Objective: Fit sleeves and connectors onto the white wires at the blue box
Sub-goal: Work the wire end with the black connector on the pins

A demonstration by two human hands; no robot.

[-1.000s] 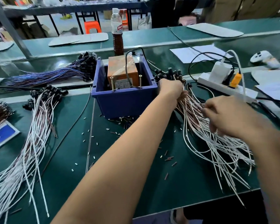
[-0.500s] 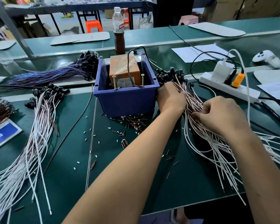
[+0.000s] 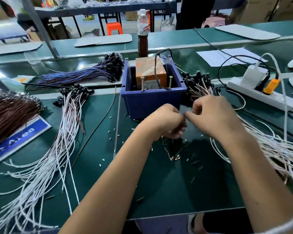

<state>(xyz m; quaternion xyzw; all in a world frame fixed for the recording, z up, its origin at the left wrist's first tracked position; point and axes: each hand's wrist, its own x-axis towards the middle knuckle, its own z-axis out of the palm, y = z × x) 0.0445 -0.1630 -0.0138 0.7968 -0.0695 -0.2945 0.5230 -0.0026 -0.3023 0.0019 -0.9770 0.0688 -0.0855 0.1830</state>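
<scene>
The blue box stands mid-table with a taped orange block and two brass screws inside. Just in front of it my left hand and my right hand meet, fingers curled, fingertips nearly touching. What they pinch between them is too small and blurred to make out. A bundle of white wires fans out under my right forearm, its black connector ends lying right of the box. Small dark and brass sleeves are scattered on the mat below my hands.
A second white wire bundle lies at left, with blue wires and brown wires beyond. A white power strip with plugs sits at right. A bottle stands behind the box. White bits litter the mat.
Both hands have come off the right wire bundle and drawn together in front of the blue box, left hand moving down from the connector ends.
</scene>
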